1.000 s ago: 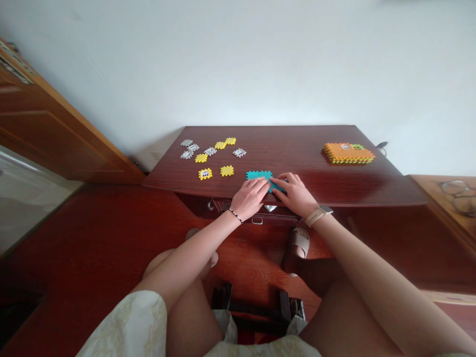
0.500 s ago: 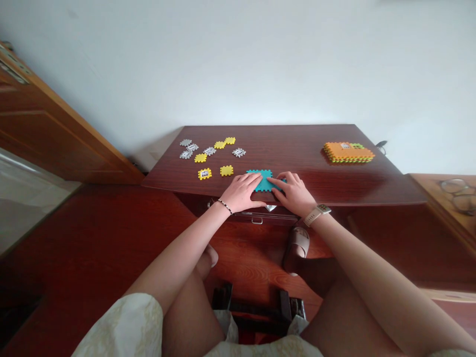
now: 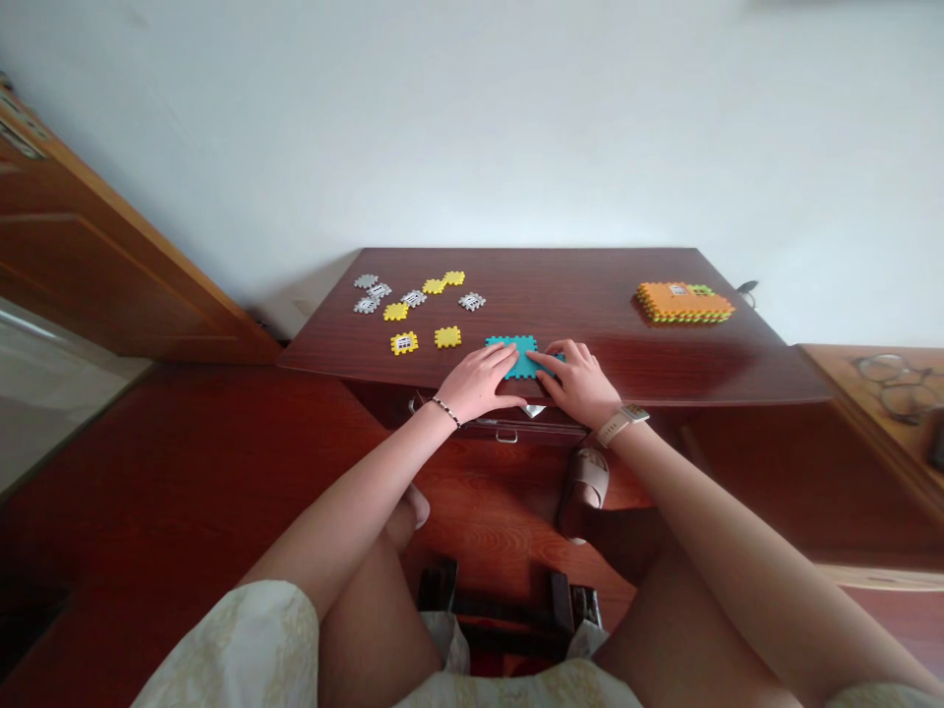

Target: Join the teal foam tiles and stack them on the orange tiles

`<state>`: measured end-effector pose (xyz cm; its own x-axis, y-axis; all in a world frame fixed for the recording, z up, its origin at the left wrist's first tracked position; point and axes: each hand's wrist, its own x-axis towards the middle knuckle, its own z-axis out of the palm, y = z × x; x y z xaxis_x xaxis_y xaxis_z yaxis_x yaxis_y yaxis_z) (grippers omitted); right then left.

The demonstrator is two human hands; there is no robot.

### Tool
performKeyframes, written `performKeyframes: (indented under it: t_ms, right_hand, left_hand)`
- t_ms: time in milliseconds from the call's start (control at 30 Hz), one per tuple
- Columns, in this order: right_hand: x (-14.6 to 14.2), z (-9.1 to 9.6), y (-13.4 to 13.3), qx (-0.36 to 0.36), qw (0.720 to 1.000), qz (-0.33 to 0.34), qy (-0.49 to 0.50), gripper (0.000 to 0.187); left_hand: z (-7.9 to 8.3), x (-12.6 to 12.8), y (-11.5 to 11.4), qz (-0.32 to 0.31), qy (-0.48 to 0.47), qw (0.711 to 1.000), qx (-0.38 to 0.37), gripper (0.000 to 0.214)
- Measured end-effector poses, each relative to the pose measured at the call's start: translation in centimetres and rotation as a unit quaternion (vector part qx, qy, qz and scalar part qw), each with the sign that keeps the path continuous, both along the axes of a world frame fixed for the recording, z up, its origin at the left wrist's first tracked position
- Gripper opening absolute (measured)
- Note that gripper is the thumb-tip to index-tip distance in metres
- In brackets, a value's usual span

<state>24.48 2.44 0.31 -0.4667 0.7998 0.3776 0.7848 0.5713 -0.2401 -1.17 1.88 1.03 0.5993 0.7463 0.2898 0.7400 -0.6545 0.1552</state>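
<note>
Teal interlocking tiles (image 3: 523, 356) with toothed edges lie flat near the front edge of the dark brown table (image 3: 582, 295). My left hand (image 3: 479, 382) lies over their left part with its fingers stretched out and flat, the thumb apart along the table's edge. From the right, my right hand (image 3: 579, 382) grips a teal tile with its index finger and thumb, one on either side. My fingers partly hide the tiles, so I cannot tell how they are joined.
Yellow tiles (image 3: 447, 337) and grey tiles (image 3: 472, 301), some with printed labels, lie loose on the left half. An orange and green tile stack (image 3: 684, 303) sits at the right. A white wall (image 3: 516, 128) rises behind the table; a drawer handle (image 3: 506, 439) projects below.
The whole view has shifted slightly. Both hands stay on the teal tiles in nearly the same pose.
</note>
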Motion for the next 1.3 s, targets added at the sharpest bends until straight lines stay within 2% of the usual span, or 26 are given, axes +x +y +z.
performKeyframes:
  t_ms: [200,367,567,700,867,1300]
  right_hand:
    - [0.2,0.0,0.2,-0.009,1.0,0.005,0.008,0.048]
    - [0.8,0.2,0.7,-0.022,0.998,0.027,0.051,0.057]
    - [1.3,0.4,0.9,-0.04,0.995,0.03,0.092,0.062]
    - [1.7,0.8,1.0,-0.052,0.994,0.046,0.088,0.07]
    - [2.5,1.1,1.2,-0.076,0.99,0.066,0.098,0.069]
    - [2.7,1.2,1.6,-0.095,0.985,0.05,0.135,0.062]
  left_hand:
    - [-0.1,-0.8,0.5,0.017,-0.082,0.996,-0.034,0.067]
    - [-0.8,-1.4,1.4,0.072,-0.141,0.987,-0.027,0.07]
    - [-1.1,-1.9,2.2,0.114,-0.153,0.98,-0.064,0.074]
    - [-0.7,-2.2,2.6,0.104,-0.148,0.98,-0.081,0.078]
    - [-0.1,-2.6,3.1,0.081,-0.139,0.98,-0.116,0.085]
    - [-0.1,-2.3,4.0,0.064,-0.146,0.982,-0.099,0.075]
